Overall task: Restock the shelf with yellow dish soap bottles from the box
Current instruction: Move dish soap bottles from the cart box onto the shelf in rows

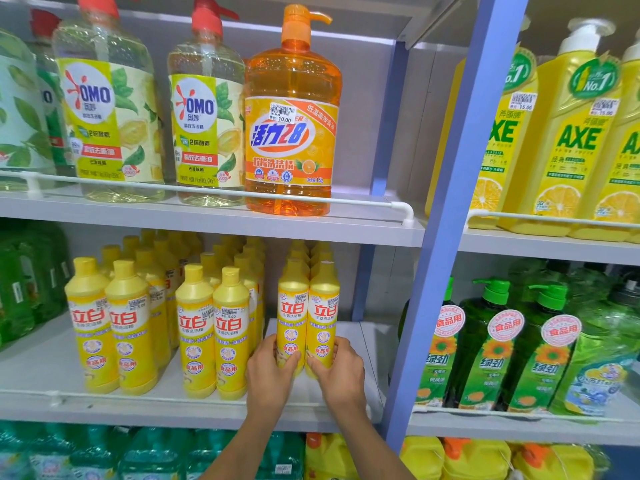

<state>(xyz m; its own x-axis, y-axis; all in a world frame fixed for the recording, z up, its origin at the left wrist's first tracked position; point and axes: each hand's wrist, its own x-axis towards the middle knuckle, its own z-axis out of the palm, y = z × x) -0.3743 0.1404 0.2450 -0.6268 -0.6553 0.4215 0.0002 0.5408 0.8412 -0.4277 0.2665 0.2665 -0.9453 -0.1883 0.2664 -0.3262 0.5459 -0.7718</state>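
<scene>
Two yellow dish soap bottles stand upright side by side on the middle shelf (346, 403). My left hand (268, 374) grips the base of the left bottle (292, 306). My right hand (341, 372) grips the base of the right bottle (323, 306). More of the same yellow bottles line up behind this pair. Further rows of yellow bottles (194, 323) fill the shelf to the left. The box is out of view.
A white rail (145, 396) runs along the shelf's front edge. Above stand OMO bottles (204, 109) and an orange pump bottle (291, 126). A blue upright (446, 216) separates the right bay with AXE bottles (571, 133) and green bottles (491, 344).
</scene>
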